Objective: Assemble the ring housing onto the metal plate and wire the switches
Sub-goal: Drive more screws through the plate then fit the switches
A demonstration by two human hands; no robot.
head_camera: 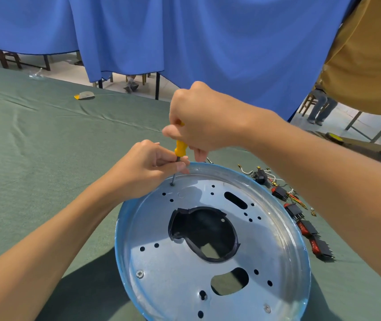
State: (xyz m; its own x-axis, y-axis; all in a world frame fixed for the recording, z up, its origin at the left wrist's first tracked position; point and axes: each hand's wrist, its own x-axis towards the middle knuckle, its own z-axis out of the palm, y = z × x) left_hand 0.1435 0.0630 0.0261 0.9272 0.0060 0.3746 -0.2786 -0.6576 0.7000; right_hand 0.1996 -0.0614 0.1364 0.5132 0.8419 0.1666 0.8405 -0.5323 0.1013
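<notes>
The right hand (204, 121) came in from above, wrist bent, fingers curled round the yellow handle of the screwdriver (180, 148). The left hand (143, 167) pinched its shaft just above the tip, which sat in a hole at the far-left edge of the metal plate (173, 262). The plate lay on the bench (46, 147), the black ring housing (178, 218) showing through its centre and the switches (309, 230) just beside it to the right.

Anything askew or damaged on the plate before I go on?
Nothing stands out. The plate looks undented, two screws sit seated near its front rim, and the screwdriver tip is in a far hole. The switches and wires lie loose to its right.
</notes>
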